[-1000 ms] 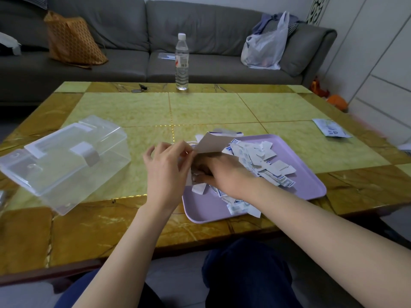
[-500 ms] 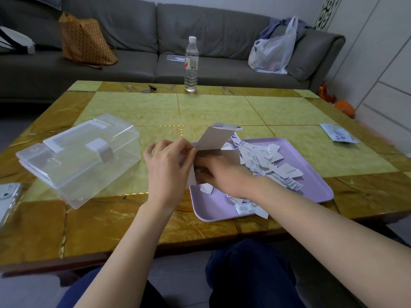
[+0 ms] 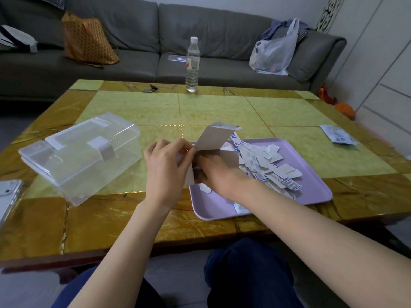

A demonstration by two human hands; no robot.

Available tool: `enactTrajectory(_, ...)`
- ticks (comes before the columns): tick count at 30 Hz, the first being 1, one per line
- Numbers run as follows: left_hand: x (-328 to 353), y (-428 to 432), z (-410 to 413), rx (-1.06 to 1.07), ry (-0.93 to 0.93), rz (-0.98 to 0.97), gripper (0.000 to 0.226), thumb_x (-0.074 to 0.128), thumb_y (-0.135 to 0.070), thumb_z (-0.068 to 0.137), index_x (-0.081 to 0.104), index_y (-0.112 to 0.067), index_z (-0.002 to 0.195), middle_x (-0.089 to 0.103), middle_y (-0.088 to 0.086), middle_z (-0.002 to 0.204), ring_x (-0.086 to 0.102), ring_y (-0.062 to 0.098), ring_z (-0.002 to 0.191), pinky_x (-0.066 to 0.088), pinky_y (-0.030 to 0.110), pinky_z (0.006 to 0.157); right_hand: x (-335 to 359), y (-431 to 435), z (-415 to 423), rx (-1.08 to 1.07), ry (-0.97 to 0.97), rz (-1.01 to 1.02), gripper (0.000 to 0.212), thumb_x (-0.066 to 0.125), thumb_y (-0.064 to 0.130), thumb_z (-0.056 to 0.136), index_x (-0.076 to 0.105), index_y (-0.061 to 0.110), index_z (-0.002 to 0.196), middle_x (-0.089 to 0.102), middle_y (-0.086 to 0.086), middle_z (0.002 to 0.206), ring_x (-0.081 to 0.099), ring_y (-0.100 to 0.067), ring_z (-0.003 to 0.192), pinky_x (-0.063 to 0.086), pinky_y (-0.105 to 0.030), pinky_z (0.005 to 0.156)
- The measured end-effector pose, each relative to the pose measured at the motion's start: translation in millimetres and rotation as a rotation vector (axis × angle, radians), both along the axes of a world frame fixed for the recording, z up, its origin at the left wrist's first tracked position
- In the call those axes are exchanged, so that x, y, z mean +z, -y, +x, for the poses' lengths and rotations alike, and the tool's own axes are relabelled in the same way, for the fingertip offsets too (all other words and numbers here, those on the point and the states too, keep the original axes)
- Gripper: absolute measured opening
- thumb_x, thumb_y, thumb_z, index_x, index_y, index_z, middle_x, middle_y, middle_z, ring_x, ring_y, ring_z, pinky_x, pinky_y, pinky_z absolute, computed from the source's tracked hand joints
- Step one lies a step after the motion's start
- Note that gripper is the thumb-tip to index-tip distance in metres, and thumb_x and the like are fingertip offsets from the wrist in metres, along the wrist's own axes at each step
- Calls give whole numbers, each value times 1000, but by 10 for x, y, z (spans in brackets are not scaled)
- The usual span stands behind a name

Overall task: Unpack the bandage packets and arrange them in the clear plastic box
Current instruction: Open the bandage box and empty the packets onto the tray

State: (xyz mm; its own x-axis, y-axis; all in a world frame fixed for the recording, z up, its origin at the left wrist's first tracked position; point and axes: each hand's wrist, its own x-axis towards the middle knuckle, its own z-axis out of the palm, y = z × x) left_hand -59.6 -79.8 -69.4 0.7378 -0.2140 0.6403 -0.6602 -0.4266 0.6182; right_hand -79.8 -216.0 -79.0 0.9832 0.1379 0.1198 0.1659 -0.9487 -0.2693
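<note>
Table [image 3: 211, 110]: tray [image 3: 311, 197] w/ bandage packets [image 3: 262, 161]

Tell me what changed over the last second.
Nothing moved much. The left hand still holds the cardboard carton and the right hand stays at its open end, over the purple tray. Only the view shifted, bringing a phone in at left. The clear plastic box and bandage packets are unchanged.

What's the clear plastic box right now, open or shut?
Shut. The lid lies flat on the clear plastic box, and its latch is folded down over the front.
</note>
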Motion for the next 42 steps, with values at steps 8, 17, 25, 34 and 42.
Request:
enactTrajectory(8,-21,-58,55,64,33,40,15,58,-25,86,62,-12,80,52,-9,70,47,14,78,39,47,87,208,-22,-121,-63,262,-106,23,47,29,96,60,25,114,67,-6,104,60,-31,93,33,-31,61)
enactTrajectory(17,-25,-215,252,280,20,73,9,60,-17,89,61,-12,83,62,2,71,52,28,80,33,48,91,366,404,-231,-310,253,272,14,41,28,99,44,15,101,59,6,65,67,-10,63,55,-37,55)
enactTrajectory(25,-51,-176,233,279,40,97,10,60,-20,90,61,-14,82,62,-1,71,51,25,79,28,37,87,262,606,-211,-397,143,53,38,42,35,99,34,18,66,40,3,56,44,-22,57,27,-31,46)
enactTrajectory(34,-55,-135,207,239,26,90,9,60,-19,90,60,-15,82,61,-2,71,49,21,79,27,35,88,307,647,-81,-411,200,21,31,35,20,100,58,7,83,46,-3,83,44,-22,75,29,-29,61)
enactTrajectory(42,-77,-9,135,185,11,119,9,62,-20,88,60,-14,81,60,-3,69,51,22,82,32,46,93,348,861,-37,-602,231,-120,19,41,-10,87,55,2,85,58,-14,73,49,-32,65,31,-31,55)
